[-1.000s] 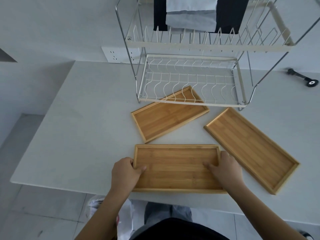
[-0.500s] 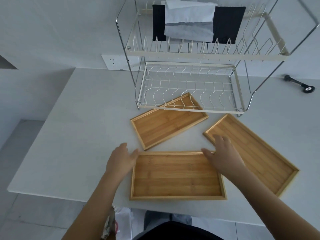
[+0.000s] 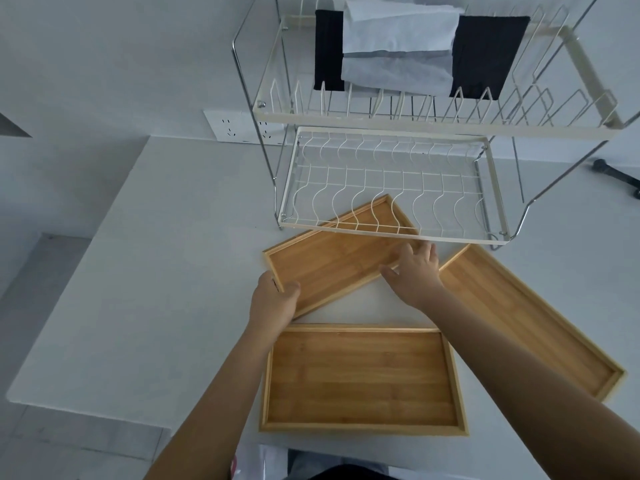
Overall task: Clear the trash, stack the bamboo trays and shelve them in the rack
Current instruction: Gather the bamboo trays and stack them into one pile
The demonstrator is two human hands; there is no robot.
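hands on far tray [image 3: 332, 258] | left hand [image 3: 273, 303] gripping corner | right hand [image 3: 415, 271] spread (flat on edge)

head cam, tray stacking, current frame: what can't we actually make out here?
- Far tray: its back corner lies under the rack's lower shelf, seen only through the wires.
- Left hand: fingers curl over that tray's corner, so the grip underneath is hidden.
- Right tray: its near-left edge is covered by the right forearm.
- Black object on the table: cut off by the right frame edge, unidentifiable.
- Cloths on the upper shelf: tops cropped.
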